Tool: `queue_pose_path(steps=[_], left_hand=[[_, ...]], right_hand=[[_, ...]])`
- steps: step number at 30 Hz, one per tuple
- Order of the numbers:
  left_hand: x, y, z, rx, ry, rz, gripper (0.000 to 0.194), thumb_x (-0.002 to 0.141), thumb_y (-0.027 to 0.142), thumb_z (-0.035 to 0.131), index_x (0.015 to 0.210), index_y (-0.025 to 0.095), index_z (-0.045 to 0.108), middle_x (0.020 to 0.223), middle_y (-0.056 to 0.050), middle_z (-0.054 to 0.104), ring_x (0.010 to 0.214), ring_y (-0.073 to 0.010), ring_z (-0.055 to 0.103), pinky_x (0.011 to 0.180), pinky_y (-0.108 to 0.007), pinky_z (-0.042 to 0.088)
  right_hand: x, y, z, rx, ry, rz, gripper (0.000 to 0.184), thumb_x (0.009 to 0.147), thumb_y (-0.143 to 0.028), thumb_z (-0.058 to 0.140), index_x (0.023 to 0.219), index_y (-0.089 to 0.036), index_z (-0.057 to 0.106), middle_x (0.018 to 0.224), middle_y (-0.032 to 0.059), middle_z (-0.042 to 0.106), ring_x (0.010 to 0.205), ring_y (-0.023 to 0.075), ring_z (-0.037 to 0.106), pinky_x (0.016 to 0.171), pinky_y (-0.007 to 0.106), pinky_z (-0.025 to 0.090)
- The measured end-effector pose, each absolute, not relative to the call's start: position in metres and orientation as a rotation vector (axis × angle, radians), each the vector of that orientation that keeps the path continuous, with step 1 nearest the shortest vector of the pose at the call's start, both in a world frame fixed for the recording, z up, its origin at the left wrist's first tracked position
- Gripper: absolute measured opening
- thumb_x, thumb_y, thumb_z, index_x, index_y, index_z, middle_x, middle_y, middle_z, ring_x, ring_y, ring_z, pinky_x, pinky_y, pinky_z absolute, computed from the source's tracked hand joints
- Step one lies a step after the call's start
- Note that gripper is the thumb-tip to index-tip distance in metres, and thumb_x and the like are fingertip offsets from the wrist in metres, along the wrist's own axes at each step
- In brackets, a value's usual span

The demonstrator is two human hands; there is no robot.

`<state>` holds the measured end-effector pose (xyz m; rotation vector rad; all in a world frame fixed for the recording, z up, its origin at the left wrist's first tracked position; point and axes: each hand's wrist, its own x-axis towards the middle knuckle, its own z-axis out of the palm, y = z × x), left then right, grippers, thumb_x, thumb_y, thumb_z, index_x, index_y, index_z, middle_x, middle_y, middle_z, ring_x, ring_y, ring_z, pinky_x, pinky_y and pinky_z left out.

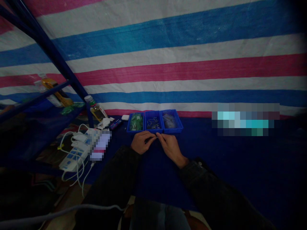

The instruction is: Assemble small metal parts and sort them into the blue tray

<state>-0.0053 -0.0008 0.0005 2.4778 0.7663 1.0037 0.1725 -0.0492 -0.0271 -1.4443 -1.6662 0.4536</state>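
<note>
Basically, left hand (144, 142) and right hand (169, 145) meet at the fingertips, both pinched narrow, can't tell on what. Metal bits (153, 123) lie just beyond, middle bin (153, 114), pointing every which way.

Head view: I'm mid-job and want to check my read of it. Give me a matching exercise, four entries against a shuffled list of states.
Things
1. Left bin
2. Middle bin
3. Right bin
4. Left hand and right hand

States
A. Holds a pale, greyish, see-through-looking heap
B. Fingertips close together, just in front of the row of bins
C. Holds green contents
D. Holds small, slim, metallic-looking pieces

Right pairs: 1-C, 2-D, 3-A, 4-B
</note>
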Motion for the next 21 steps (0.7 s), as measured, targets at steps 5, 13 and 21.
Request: queue_pose_path(steps=[5, 13, 21], left_hand=[[-0.005, -0.001, 0.000, 2.459, 0.784, 0.957, 0.019, 0.100, 0.026, 0.056, 0.095, 0.017, 0.072, 0.090, -0.006, 0.074, 0.081, -0.0167, 0.068, 0.079, -0.028, 0.051], [-0.006, 0.000, 0.000, 2.417, 0.844, 0.888, 0.018, 0.100, 0.023, 0.054, 0.099, 0.018, 0.071, 0.094, -0.004, 0.074, 0.085, -0.0165, 0.070, 0.080, -0.026, 0.050], [-0.007, 0.000, 0.002, 2.431, 0.862, 0.829, 0.021, 0.101, 0.026, 0.050, 0.094, 0.018, 0.069, 0.087, -0.003, 0.072, 0.077, -0.0156, 0.067, 0.074, -0.025, 0.047]], right_hand=[[0.172, -0.050, -0.025, -1.338, -1.679, 0.448, 0.042, 0.105, -0.041, 0.044, 0.069, -0.022, 0.056, 0.067, 0.0000, 0.061, 0.062, 0.0157, 0.057, 0.063, 0.028, 0.037], [0.172, -0.052, -0.018, -1.232, -1.617, 0.445, 0.022, 0.098, -0.027, 0.058, 0.082, -0.024, 0.072, 0.085, 0.0025, 0.073, 0.080, 0.0195, 0.067, 0.076, 0.030, 0.048], [0.171, -0.054, -0.017, -1.151, -1.526, 0.433, 0.016, 0.093, -0.021, 0.063, 0.084, -0.024, 0.076, 0.088, 0.0031, 0.075, 0.083, 0.0204, 0.070, 0.081, 0.033, 0.053]])
